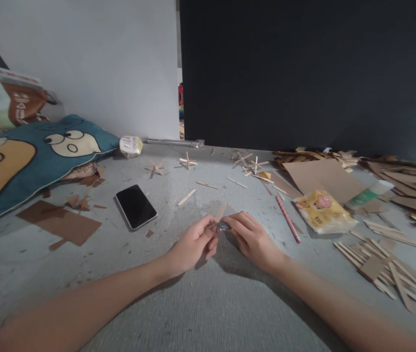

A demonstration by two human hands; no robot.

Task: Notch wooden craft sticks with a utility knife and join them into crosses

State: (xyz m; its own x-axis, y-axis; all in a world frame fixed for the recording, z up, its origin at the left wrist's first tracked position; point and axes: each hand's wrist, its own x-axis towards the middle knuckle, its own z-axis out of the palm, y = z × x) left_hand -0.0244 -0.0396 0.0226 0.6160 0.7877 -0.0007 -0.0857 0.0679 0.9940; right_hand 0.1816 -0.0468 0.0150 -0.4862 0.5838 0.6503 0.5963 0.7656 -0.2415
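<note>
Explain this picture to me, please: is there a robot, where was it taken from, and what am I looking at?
There is no robot here, just a person's two bare hands. The single picture comes from a camera worn on their head, looking forward and down.

The left hand holds a flat wooden stick. The right hand seems to pinch a small greyish item against it, too small to identify.

On the grey table lie a phone to the left, a yellow packet and a pile of sticks to the right, and crossed sticks farther back. A blue cushion sits at the far left.
</note>
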